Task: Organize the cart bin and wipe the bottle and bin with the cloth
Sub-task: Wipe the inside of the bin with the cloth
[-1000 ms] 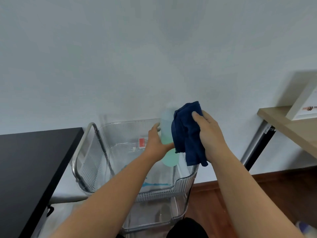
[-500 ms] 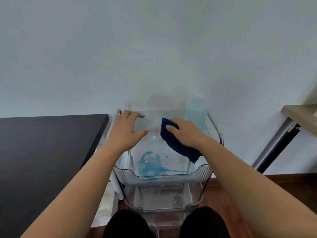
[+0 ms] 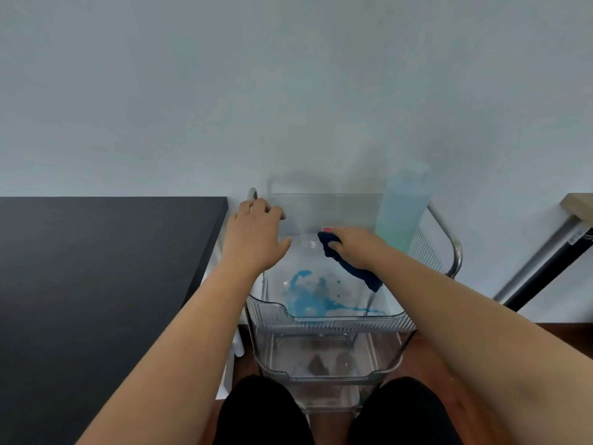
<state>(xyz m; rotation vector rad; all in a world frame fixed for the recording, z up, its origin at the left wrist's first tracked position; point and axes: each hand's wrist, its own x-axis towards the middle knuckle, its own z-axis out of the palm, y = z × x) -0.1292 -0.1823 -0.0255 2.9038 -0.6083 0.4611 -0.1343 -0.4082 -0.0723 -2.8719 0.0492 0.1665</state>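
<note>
A clear plastic cart bin (image 3: 333, 319) stands in front of me with a blue liquid stain (image 3: 308, 300) on its floor. A pale translucent bottle (image 3: 399, 210) stands upright in the bin's far right corner. My right hand (image 3: 356, 250) holds a dark blue cloth (image 3: 353, 268) inside the bin, near the back wall and left of the bottle. My left hand (image 3: 256, 236) rests on the bin's far left rim by the metal handle (image 3: 253, 194), fingers curled over the edge.
A black table (image 3: 96, 284) lies to the left, touching the cart. A lower clear bin (image 3: 321, 358) sits under the top one. A wooden desk edge (image 3: 577, 207) with a metal leg (image 3: 542, 268) stands at right. My knees (image 3: 263, 412) are below the cart.
The bottle went from my left hand to standing in the bin's far right corner. My right hand moved the cloth down into the bin. My left hand settled on the left rim.
</note>
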